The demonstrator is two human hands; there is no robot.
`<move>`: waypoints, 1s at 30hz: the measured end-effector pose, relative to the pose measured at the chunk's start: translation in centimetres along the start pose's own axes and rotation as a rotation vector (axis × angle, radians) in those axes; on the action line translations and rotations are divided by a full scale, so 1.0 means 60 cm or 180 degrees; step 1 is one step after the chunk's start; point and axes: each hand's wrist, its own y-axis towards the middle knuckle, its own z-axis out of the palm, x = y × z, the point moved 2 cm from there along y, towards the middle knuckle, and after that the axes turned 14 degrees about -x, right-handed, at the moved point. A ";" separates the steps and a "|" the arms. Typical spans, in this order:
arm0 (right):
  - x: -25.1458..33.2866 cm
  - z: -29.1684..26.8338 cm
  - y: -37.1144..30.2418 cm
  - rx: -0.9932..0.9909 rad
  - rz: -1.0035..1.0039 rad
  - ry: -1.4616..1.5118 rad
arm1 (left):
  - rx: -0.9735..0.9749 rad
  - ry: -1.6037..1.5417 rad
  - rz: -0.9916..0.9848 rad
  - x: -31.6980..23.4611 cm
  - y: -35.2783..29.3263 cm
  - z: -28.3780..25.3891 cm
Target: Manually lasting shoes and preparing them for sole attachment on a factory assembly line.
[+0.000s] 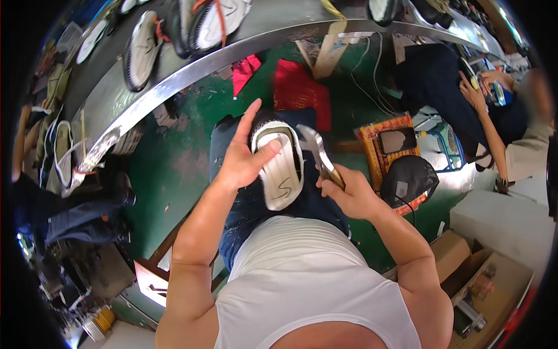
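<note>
Over my lap, my left hand [247, 154] grips a shoe upper [281, 166] turned bottom up, its pale insole facing me and a dark curved mark near the lower end. The thumb presses on the insole while the fingers stretch along the left side. My right hand [350, 192] is closed round the handle of a hammer [317, 148] with a curved, shiny metal head. That head stands close by the shoe's right edge; whether they touch, I cannot tell.
A metal-edged bench [174, 75] curves across the top, with several shoe uppers [141, 52] on it. Red cloth [302, 87] lies on the green floor. Right of me are a black cap-like object [408, 177], a cardboard box [494, 285] and a seated co-worker [494, 128]. Another person's legs [87, 218] show left.
</note>
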 end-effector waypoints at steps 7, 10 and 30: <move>0.045 0.034 -0.011 0.0906 0.0368 0.0440 | 0.0135 0.0195 -0.0129 0.006 -0.052 -0.036; 0.068 0.031 0.004 0.1140 0.0820 0.1003 | -0.0188 0.2140 0.1263 -0.002 -0.054 -0.056; 0.025 0.086 0.069 0.0294 -0.0893 -0.2060 | -0.0592 0.0776 -0.0045 0.066 0.002 -0.103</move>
